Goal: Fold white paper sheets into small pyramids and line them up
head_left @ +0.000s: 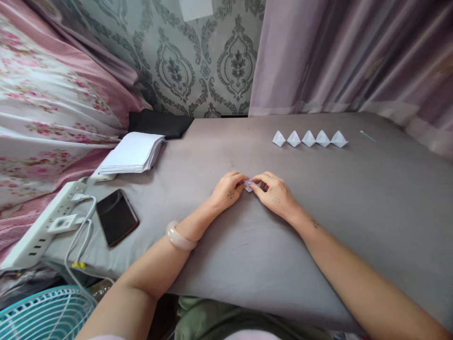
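A small piece of folded white paper (249, 185) is pinched between my two hands, just above the grey cloth of the table (240, 245). My left hand (229, 190) grips its left side with thumb and fingers, a pale bangle on that wrist. On the other side, my right hand (273, 192) is closed on the paper's right edge. The fingertips cover much of the paper, so its exact folds cannot be made out. Farther back on the right stand several folded white paper shapes (308, 138) in a row, pointed at the top.
At the left lie a stack of white paper (132, 152), a black folded item (161, 123) and a phone (117, 217). A power strip (46, 226) with white cables runs along that edge. A turquoise fan (49, 314) stands below. A thin stick (368, 136) lies far right.
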`<action>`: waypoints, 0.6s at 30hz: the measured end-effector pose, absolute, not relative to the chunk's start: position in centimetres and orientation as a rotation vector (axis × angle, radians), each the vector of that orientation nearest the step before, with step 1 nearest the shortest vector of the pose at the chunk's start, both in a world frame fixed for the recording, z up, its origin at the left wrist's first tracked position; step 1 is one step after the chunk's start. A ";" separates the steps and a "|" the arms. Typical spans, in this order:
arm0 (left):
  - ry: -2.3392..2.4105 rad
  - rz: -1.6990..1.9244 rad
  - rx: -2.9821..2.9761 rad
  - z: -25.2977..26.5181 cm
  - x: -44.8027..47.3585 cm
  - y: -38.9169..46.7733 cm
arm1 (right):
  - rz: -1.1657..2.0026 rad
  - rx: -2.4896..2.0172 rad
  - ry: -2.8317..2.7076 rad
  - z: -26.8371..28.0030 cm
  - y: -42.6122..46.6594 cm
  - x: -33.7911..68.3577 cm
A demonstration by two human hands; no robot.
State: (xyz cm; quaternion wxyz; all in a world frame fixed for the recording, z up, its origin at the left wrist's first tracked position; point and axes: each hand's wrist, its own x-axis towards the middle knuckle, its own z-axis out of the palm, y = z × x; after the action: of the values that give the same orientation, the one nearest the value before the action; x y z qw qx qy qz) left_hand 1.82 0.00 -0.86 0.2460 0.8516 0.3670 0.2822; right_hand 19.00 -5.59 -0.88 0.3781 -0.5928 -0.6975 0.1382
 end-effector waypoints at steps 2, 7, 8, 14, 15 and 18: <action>0.985 0.786 2.321 -0.6 2.0 -0.2 | 0.338 -1.497 -1.802 -1.0 -5.6 18.9; 0.947 0.853 2.242 0.2 2.4 -0.6 | 0.300 -1.473 -1.810 -1.5 -5.4 19.0; 0.943 0.860 2.224 0.3 2.4 -0.7 | 0.304 -1.474 -1.809 -1.5 -5.4 19.0; 0.926 0.851 2.178 0.1 2.4 -0.3 | 0.341 -1.494 -1.776 -1.0 -5.5 19.0; 0.921 0.849 2.168 0.1 2.3 -0.2 | 0.355 -1.494 -1.766 -0.9 -5.5 19.0; 0.910 0.840 2.126 -0.1 2.2 0.0 | 0.428 -1.503 -1.724 -0.5 -5.6 19.1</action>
State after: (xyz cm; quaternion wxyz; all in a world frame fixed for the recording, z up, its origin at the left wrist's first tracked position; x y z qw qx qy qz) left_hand 2.19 0.00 -0.06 0.3343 0.8144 0.3487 0.3217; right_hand 19.11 -5.58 -0.54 0.3961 -0.5932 -0.6803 0.1689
